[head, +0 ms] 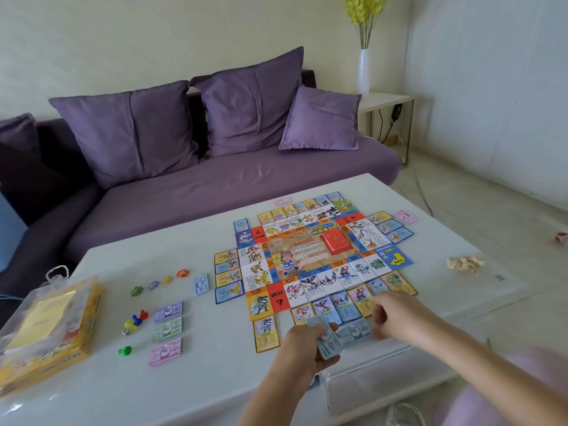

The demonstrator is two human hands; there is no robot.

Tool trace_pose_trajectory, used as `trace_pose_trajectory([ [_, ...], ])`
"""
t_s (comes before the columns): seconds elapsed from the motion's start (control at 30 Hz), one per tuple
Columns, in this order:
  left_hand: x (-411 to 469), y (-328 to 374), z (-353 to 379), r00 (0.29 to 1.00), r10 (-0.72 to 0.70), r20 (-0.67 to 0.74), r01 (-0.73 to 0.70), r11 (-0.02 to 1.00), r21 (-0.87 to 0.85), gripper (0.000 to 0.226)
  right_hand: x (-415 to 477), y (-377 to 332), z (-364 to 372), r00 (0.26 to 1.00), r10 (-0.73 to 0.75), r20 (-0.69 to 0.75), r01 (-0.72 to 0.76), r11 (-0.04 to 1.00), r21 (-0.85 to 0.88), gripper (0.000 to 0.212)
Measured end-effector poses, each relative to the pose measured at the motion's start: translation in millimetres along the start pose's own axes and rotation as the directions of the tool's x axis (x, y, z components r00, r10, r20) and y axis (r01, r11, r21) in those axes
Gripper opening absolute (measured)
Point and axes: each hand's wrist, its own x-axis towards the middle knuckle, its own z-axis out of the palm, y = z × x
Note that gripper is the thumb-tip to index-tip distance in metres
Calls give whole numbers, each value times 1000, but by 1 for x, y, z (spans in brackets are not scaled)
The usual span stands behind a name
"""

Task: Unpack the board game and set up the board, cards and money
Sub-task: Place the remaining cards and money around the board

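The left hand grips a wad of blue notes low over the bench, fanned loosely, I'd guess so single notes can be dealt off. A small blue pile lies flat just beside it, near the board, which sits open with cards ringed round its edges. The right hand hovers by that pile with its fingers curled. Blur hides whether it pinches anything. Sorted money piles lie well to the left.

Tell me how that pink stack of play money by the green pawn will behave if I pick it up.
Probably light and floppy: the pink stack of play money looks like thin paper. No band is visible, so notes may slide apart on the glossy table.
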Motion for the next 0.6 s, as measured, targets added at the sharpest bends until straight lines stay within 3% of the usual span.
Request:
trace_pose_trajectory([
  [0.27, 0, -4, 1, 1000, 21, 4, -21, 999, -48, 33, -4, -11, 20, 999, -41, -18, 39, 995, -92, 40],
  [0.6, 6, -5, -4, 999, 15, 42, -10, 995, -101, 30, -6, -10, 16, 997, -77, -12, 76, 995, -57, 34],
])
